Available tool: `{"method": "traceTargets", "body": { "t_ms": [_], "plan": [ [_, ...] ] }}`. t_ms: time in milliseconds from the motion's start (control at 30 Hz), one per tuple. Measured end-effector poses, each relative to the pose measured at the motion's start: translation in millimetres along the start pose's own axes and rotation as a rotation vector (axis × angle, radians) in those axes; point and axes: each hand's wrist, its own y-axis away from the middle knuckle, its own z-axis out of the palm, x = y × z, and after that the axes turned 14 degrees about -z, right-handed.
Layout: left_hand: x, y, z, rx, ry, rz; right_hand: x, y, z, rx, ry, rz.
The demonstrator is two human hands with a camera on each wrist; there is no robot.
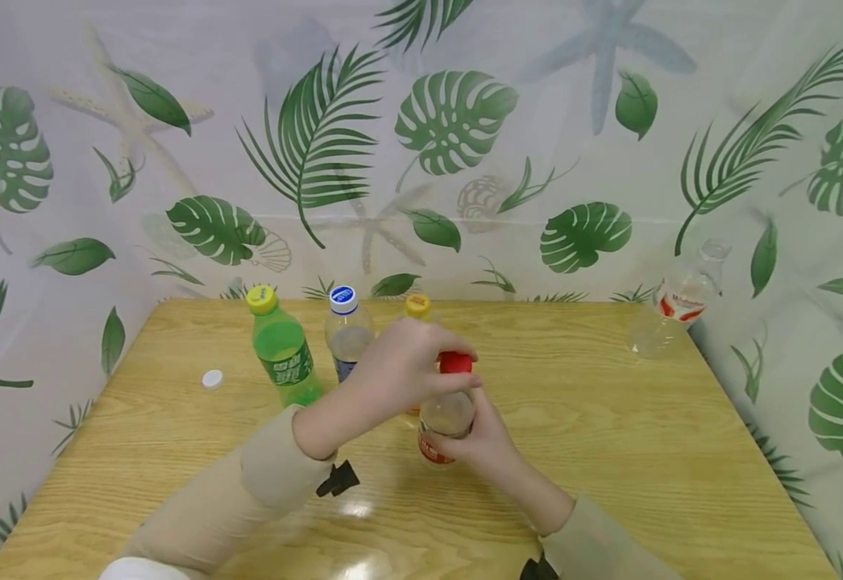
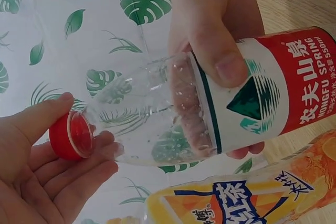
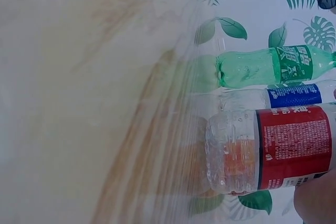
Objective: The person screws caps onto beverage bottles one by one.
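My right hand [image 1: 490,441] grips a clear plastic water bottle [image 1: 447,414] with a red and white label round its body, thumb across the label. The bottle stands upright near the table's middle. Above it, my left hand [image 1: 409,361] pinches a red bottle cap [image 1: 455,362] between thumb and fingers, right at the bottle's mouth. In the left wrist view the cap [image 2: 63,137] sits tilted at the neck, and the bottle looks empty of liquid. Just behind stands an orange-drink bottle with a yellow cap [image 1: 417,304], mostly hidden by my left hand.
Left of my hands stand a green bottle [image 1: 282,354] with a yellow cap and a clear bottle with a white and blue cap [image 1: 343,300]. A loose white cap [image 1: 212,379] lies on the wooden table [image 1: 610,451]. An uncapped clear bottle [image 1: 675,304] stands at the back right.
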Motion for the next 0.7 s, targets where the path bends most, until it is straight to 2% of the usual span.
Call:
{"method": "traceTargets", "body": {
  "t_ms": [167,333,500,700],
  "plan": [
    [-0.2,2.1,3.1,0.010,-0.034,-0.038,1,0.7,0,0.021,0.007,0.007],
    [-6.4,8.1,10.6,0.049,-0.079,-0.042,2,0.1,0,0.012,-0.024,-0.014],
    [-19.6,15.5,18.0,0.049,0.012,-0.070,1,-0.4,0,0.009,0.010,-0.009],
    [-31.3,24.8,24.8,-0.030,0.097,-0.151,-1,-0.9,0,0.006,-0.010,-0.004]
  ]
}}
